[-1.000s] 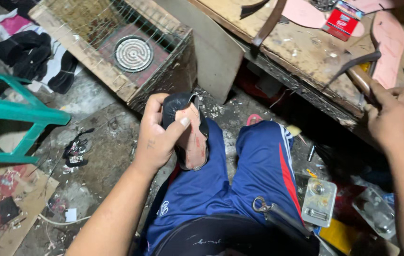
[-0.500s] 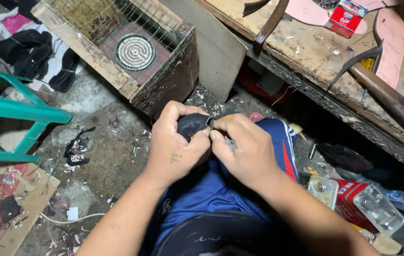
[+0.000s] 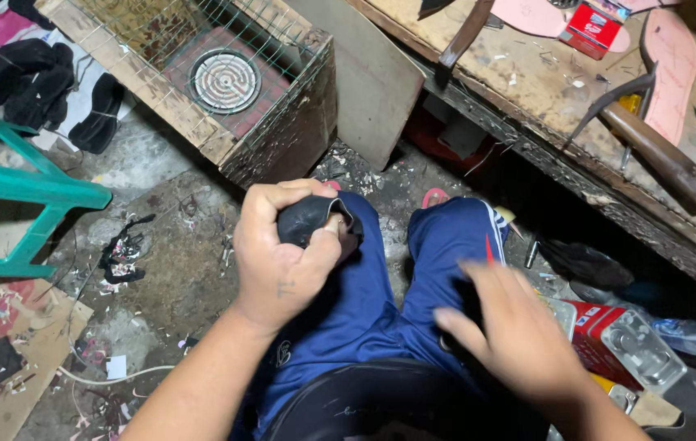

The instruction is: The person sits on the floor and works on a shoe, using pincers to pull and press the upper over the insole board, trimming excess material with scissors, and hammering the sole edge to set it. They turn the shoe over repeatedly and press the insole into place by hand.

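Black leather piece [image 3: 309, 219] is seen just left of the frame's centre, above the knee of the blue trousers [image 3: 364, 318], clamped in the left hand [image 3: 282, 253], whose fingers [image 3: 278, 196] are curled shut around it. Its open lip is turned rightward. The right hand [image 3: 519, 335], blurred at lower right, is held apart from it with fingers spread, gripping nothing. A hammer [image 3: 650, 151] is left on the desk [image 3: 527, 73] at upper right.

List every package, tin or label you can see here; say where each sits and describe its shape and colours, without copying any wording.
Small box: on the wooden workbench, top right; flat, rectangular, red with white and dark printing.
Tin can: on the floor beside the right hand; rectangular, red sides, silvery embossed top.
No signs or screens.
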